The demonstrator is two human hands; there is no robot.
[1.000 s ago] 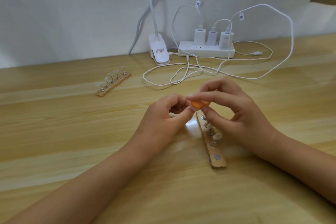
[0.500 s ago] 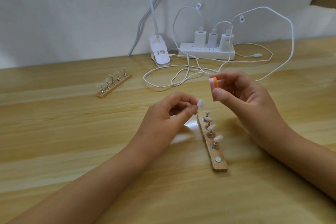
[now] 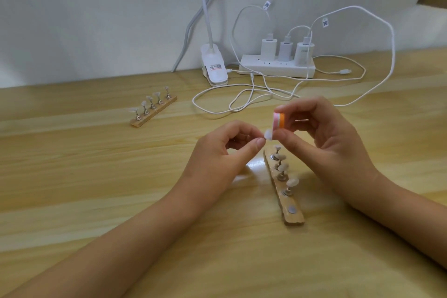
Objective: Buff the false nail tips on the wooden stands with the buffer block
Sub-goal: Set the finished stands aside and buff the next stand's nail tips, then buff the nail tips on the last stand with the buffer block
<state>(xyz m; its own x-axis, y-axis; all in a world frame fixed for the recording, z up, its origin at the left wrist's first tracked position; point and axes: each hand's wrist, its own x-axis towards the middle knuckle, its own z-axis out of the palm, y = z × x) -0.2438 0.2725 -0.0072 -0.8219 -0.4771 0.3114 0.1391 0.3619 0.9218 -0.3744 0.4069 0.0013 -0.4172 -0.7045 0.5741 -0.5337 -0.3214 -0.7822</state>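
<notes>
- A pale wooden table (image 3: 72, 201) fills most of the view, with a white wall (image 3: 96, 19) behind it.
- Two bare forearms reach in from the bottom edge, and the hands meet above the middle of the table.
- The right hand (image 3: 321, 143) is raised. Its thumb and fingers are closed narrowly on a small buffer block (image 3: 278, 121) with pink, white and orange layers, held upright.
- The left hand (image 3: 217, 159) has its thumb and forefinger pinched together on a single pale false nail tip (image 3: 268, 133). The tip sits right against the block's lower end. What is under the tip is hidden by the fingers.
- A white power strip (image 3: 278, 69) with three plugged-in chargers lies against the wall, and white cables (image 3: 393, 41) loop from it over the table.
- A white clip lamp base (image 3: 214, 68) stands just left of the strip.
- A near wooden stand (image 3: 294, 215) lies below the hands. It carries four nail tips on metal pegs and one bare metal disc (image 3: 292, 209) at its closest end.
- A far wooden stand (image 3: 154, 112) lies well to the left, holding five tips on pegs.
</notes>
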